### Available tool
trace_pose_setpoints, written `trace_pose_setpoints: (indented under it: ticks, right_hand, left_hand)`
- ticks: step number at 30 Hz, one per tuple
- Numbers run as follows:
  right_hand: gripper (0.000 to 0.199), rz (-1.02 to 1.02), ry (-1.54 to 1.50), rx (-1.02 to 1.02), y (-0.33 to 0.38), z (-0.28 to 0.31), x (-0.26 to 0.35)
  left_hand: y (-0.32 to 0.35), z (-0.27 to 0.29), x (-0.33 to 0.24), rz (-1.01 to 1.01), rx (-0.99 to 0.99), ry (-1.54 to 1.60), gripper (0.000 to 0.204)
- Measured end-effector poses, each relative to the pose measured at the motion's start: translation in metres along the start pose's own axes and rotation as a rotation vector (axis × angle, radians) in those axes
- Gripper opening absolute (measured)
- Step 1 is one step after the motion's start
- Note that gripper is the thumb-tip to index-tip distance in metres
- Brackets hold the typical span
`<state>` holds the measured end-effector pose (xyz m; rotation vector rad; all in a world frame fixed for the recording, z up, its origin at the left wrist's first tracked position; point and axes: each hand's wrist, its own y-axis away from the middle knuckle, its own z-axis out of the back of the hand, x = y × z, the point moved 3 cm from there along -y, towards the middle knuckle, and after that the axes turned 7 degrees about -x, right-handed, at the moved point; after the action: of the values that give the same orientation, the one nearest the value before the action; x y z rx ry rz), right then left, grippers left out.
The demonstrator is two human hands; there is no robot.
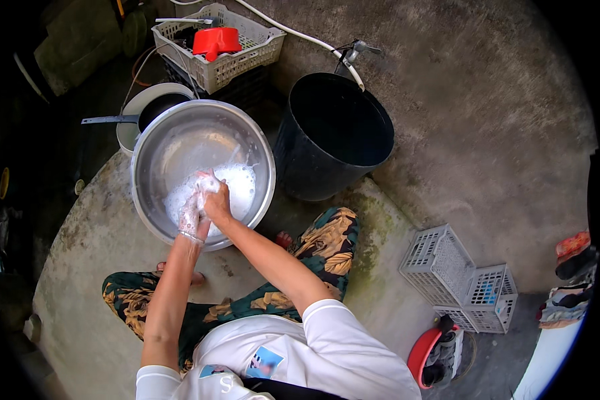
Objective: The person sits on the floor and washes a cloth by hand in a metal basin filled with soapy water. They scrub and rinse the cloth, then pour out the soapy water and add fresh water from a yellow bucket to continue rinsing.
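Basin edges: from my station I see the metal basin (187,137) left of centre, its right rim just beside the black bucket (297,163), its upper left overlapping the white bucket (128,127).
Moving room: I read concrete between the basin and the slab's left edge; the patterned trousers (328,243) bound the near side.
Ground: the concrete slab (90,247) is stained, with green patches right of centre.
Surroundings: a rough brown surface (487,127) fills the upper right; a white hose (297,32) runs to the black bucket's rim.
Basin contents: white suds (241,185) gather in the lower half.
Hands: the left hand (189,219) and right hand (217,203) meet over the suds, fingers curled together, foam-coated; I cannot tell whether they grip anything.
Other containers: the cream crate (263,55), upper left, carries a red dipper (217,43); the white bucket holds a dark long-handled vessel (159,108); grey crates (433,260) stand lower right; the black bucket's interior is too dark to read.
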<state>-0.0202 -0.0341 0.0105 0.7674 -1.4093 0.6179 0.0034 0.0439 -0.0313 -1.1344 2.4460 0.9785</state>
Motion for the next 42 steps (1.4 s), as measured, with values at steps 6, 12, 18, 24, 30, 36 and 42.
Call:
trace_pose_setpoints:
  ticks: [6, 12, 18, 24, 30, 36, 42]
  right_hand:
    - [0.033, 0.358, -0.148, 0.016, 0.025, -0.009, -0.014]
    - [0.057, 0.315, 0.026, -0.004, -0.007, -0.005, -0.011]
    - [0.051, 0.375, 0.084, -0.044, 0.023, -0.011, 0.006]
    - [0.053, 0.307, 0.072, 0.041, 0.023, -0.019, 0.011]
    - [0.045, 0.242, 0.082, -0.038, -0.009, -0.002, 0.000]
    - [0.041, 0.428, 0.070, -0.066, 0.028, -0.014, 0.004]
    - [0.040, 0.342, 0.004, 0.010, 0.012, -0.017, 0.008]
  left_hand:
    - [0.007, -0.038, -0.013, 0.031, -0.170, 0.181, 0.036]
    - [-0.020, -0.005, -0.005, -0.269, 0.136, -0.499, 0.037]
    - [-0.044, 0.026, 0.004, -0.101, 0.241, -0.170, 0.044]
    - [-0.025, 0.000, -0.005, -0.117, 0.164, 0.077, 0.046]
    - [0.001, -0.012, 0.005, 0.073, -0.073, 0.114, 0.045]
    - [0.020, -0.052, -0.019, 0.011, -0.172, 0.251, 0.043]
    - [-0.020, -0.017, -0.002, 0.160, 0.307, 0.687, 0.039]
